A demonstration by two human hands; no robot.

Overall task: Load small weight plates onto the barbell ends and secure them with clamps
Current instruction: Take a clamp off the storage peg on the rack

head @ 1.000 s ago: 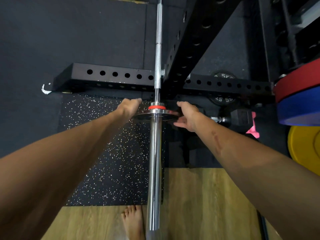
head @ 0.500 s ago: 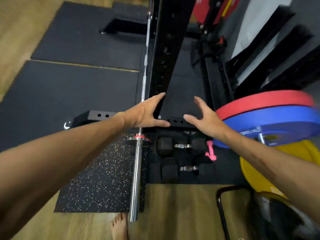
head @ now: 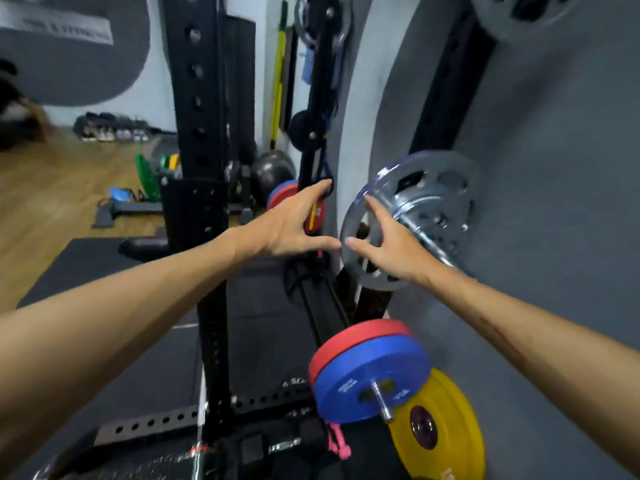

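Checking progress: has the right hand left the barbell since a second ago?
Yes. The right hand has risen from the barbell's collar to the grey holed metal plate stored above the red and blue plates.

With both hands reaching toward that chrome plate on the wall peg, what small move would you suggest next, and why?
Probably close both hands on the rim of the round chrome weight plate with holes and slide it off its peg. The right hand lies open across the plate's front edge, the left hand is spread open just beside it, and neither grips anything yet.
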